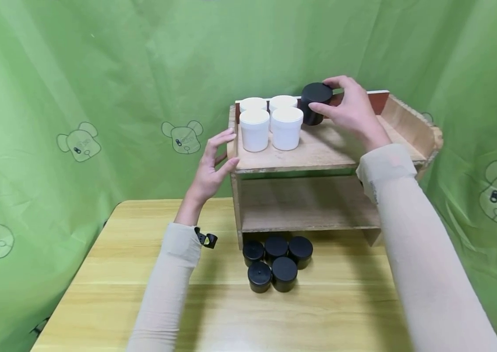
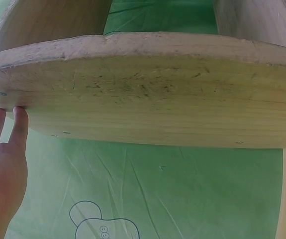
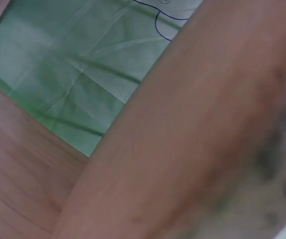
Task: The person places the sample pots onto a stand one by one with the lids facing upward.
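My right hand (image 1: pixel 351 110) pinches a round black lidded jar (image 1: pixel 316 103) between thumb and fingers, over the upper board of a wooden shelf (image 1: pixel 314 151). Directly left of this jar, several white lidded tubs (image 1: pixel 287 128) stand in two rows. My left hand (image 1: pixel 213 166) rests against the shelf's left side panel, thumb near its front corner. In the left wrist view, its extended fingers (image 2: pixel 19 127) touch the outer face of that panel (image 2: pixel 147 94). The right wrist view is mostly filled by a blurred forearm (image 3: pixel 182 129); the jar is hidden there.
Several black jars (image 1: pixel 284 274) stand grouped on the wooden table (image 1: pixel 142 264), by the shelf's lower front. Below the upper board is a second shelf board (image 1: pixel 305 203). A raised side panel (image 1: pixel 411 124) bounds the right end. A green curtain (image 1: pixel 142 73) hangs behind.
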Tool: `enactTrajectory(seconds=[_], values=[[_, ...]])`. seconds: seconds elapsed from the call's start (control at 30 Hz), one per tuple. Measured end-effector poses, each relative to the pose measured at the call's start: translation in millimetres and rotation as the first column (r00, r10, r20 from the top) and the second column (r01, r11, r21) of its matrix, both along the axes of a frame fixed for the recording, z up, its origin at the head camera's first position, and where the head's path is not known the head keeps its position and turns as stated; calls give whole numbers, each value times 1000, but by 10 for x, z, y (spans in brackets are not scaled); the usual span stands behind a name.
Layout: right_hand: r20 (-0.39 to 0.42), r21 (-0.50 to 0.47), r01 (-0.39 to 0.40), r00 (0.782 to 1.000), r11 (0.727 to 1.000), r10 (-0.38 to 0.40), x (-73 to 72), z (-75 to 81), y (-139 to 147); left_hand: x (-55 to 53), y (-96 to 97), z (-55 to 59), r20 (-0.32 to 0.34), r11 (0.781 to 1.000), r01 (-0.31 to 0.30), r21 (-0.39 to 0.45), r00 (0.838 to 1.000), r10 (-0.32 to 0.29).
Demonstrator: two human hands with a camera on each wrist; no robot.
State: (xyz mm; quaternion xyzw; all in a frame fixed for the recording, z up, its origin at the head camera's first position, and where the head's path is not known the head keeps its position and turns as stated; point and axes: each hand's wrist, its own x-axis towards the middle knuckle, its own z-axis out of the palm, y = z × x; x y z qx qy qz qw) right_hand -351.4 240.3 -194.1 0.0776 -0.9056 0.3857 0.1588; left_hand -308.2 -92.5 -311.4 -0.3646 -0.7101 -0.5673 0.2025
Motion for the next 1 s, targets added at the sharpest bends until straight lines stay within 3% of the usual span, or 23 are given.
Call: enactTrajectory(seconds=[0.43,0.7,1.0], values=[[17,12,-30,999,999,30,-63,-122,7,17,12,-1,11,1000,0,7,1000,0],[33,-19,-25,999,1000,26,-88,-157,17,-204,-5,-146,0,1000,-11,1,1000,11],[39,-33,-28,999,999,30,-118,-208,37,-232,-19,-178,-26,1000,-8,-17,1000,8]])
